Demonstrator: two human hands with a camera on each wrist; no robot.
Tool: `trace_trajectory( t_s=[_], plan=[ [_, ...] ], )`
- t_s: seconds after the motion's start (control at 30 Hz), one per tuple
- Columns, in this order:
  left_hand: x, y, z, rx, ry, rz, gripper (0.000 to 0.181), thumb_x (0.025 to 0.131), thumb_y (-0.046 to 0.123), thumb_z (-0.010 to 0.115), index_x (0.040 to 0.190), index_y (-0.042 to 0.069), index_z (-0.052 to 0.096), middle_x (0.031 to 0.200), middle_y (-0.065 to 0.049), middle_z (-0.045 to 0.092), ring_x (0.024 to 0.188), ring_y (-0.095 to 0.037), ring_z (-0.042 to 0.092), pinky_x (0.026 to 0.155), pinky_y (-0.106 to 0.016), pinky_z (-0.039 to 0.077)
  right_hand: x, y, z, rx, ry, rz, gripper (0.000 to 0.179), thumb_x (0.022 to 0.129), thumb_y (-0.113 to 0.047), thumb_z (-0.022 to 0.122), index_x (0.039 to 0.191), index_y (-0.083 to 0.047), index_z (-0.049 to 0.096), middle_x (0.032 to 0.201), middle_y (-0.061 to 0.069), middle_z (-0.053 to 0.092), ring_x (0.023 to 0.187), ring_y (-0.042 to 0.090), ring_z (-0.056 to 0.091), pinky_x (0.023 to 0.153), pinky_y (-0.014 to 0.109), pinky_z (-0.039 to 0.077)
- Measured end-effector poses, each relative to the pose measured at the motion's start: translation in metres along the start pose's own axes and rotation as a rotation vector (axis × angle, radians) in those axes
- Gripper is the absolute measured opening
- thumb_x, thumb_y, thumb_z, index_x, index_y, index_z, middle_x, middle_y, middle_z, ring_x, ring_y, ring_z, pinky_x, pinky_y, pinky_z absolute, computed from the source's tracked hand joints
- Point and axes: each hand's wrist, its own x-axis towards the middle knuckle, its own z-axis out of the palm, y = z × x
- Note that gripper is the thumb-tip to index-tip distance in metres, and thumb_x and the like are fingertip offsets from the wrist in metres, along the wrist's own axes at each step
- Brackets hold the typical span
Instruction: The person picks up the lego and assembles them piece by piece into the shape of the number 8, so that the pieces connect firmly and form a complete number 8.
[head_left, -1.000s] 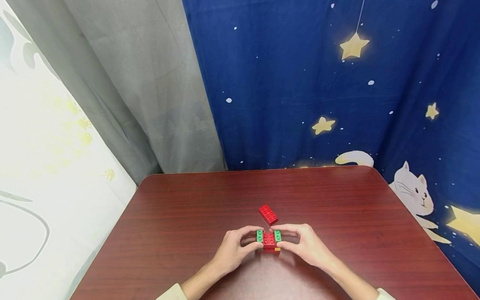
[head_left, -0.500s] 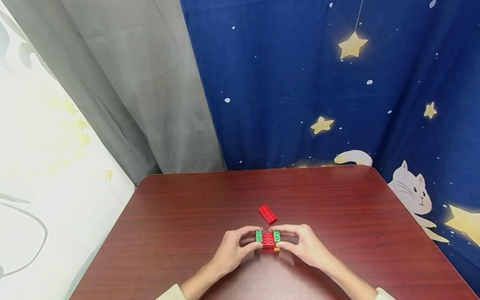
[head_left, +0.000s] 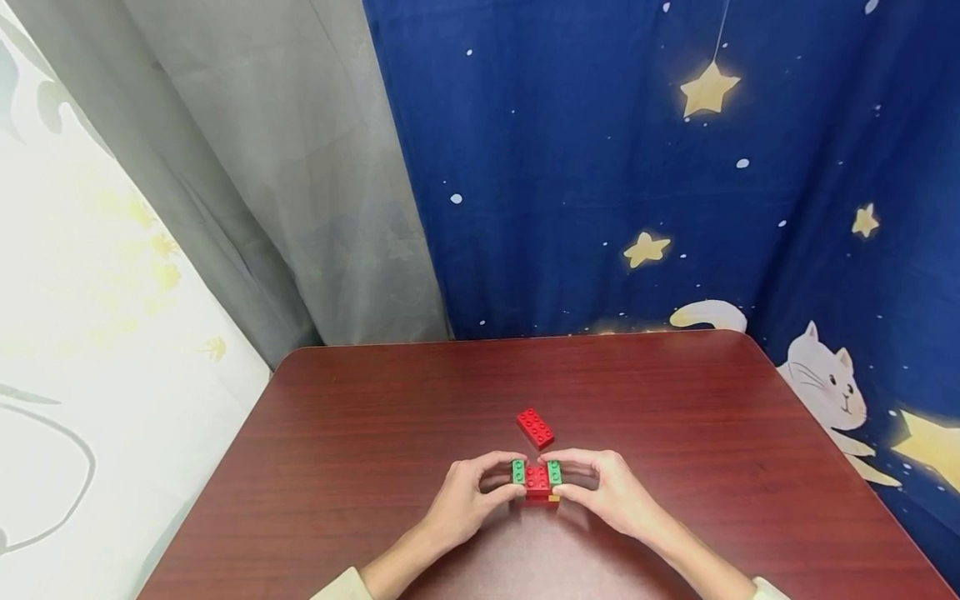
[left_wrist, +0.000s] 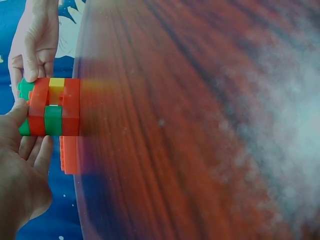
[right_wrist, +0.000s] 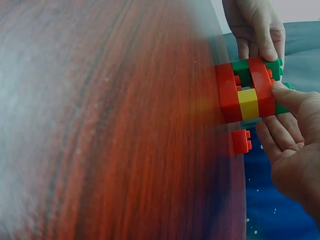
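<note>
A small stack of toy building bricks stands on the table in the head view. Its lowest layer is a red brick [right_wrist: 228, 97]. Above that sit a green brick [left_wrist: 53, 120] at the left end and a yellow brick [right_wrist: 248, 103] at the right, with a gap between them. Another red brick [head_left: 537, 479] spans these two. On top, my left hand [head_left: 467, 503] pinches a green brick [head_left: 518, 472] at the left end between thumb and fingers. My right hand [head_left: 617, 492] likewise pinches the green brick [head_left: 554, 472] at the right end. Fingertips partly cover both top bricks.
A loose red brick [head_left: 536, 428] lies studs up and slanted just beyond the stack. The brown wooden table [head_left: 375, 417] extends around it, its far edge near a grey curtain [head_left: 337, 208] and a blue star-print curtain [head_left: 540, 208].
</note>
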Motion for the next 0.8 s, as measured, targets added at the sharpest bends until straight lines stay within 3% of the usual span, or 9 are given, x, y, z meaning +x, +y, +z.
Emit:
trace_trajectory(
  t_s=[0.17,0.3,0.4,0.53,0.67,0.8],
  plan=[
    [0.0016,0.0022,-0.0008,0.028,-0.015,0.021,0.043,0.092,0.016,0.084,0.132,0.009,0.071,0.122,-0.007,0.076,0.111,-0.019,0.074,0.092,-0.031,0.061,-0.0002,-0.0005,-0.0025,-0.003,-0.017,-0.003,0.048,0.095,-0.016,0.083,0.139,-0.005,0.068,0.134,0.013,0.072,0.119,0.033,0.071,0.098,0.052,0.058],
    [0.0029,0.0043,-0.0019,0.049,-0.02,0.025,0.051,0.092,0.019,0.086,0.138,0.008,0.068,0.13,-0.005,0.074,0.113,-0.017,0.073,0.096,-0.034,0.06,-0.0005,-0.0028,-0.0032,-0.071,0.006,-0.005,0.054,0.094,-0.023,0.084,0.144,-0.011,0.066,0.139,0.005,0.07,0.126,0.028,0.067,0.104,0.047,0.056],
    [0.0027,0.0049,-0.002,0.068,0.001,0.033,0.048,0.093,0.022,0.085,0.137,0.011,0.07,0.129,-0.001,0.075,0.114,-0.016,0.073,0.095,-0.034,0.061,-0.0006,-0.0043,-0.0027,-0.071,0.034,0.036,0.049,0.095,-0.025,0.083,0.141,-0.015,0.07,0.137,0.0,0.071,0.127,0.023,0.067,0.105,0.041,0.056],
    [0.0023,0.0032,-0.0011,0.073,0.027,0.049,0.037,0.094,0.023,0.084,0.129,0.016,0.076,0.121,0.003,0.077,0.112,-0.016,0.074,0.092,-0.033,0.062,-0.0008,-0.0027,-0.0009,-0.009,0.042,0.078,0.039,0.098,-0.02,0.08,0.136,-0.012,0.074,0.131,0.003,0.074,0.121,0.023,0.07,0.098,0.033,0.059],
    [0.0029,0.0018,-0.0001,0.045,0.028,0.056,0.033,0.094,0.02,0.082,0.126,0.015,0.077,0.118,0.001,0.078,0.11,-0.017,0.075,0.091,-0.03,0.062,-0.0016,-0.0011,0.0018,0.027,0.047,0.083,0.036,0.098,-0.019,0.079,0.132,-0.01,0.076,0.126,0.004,0.076,0.116,0.022,0.072,0.094,0.026,0.059],
    [0.0026,0.0025,0.0005,0.016,0.019,0.038,0.033,0.095,0.018,0.082,0.127,0.013,0.076,0.118,-0.001,0.078,0.109,-0.017,0.075,0.09,-0.028,0.061,-0.0023,0.0,0.0037,0.039,0.053,0.055,0.034,0.098,-0.015,0.079,0.13,-0.009,0.076,0.123,0.005,0.077,0.114,0.024,0.074,0.092,0.027,0.06]
  ],
)
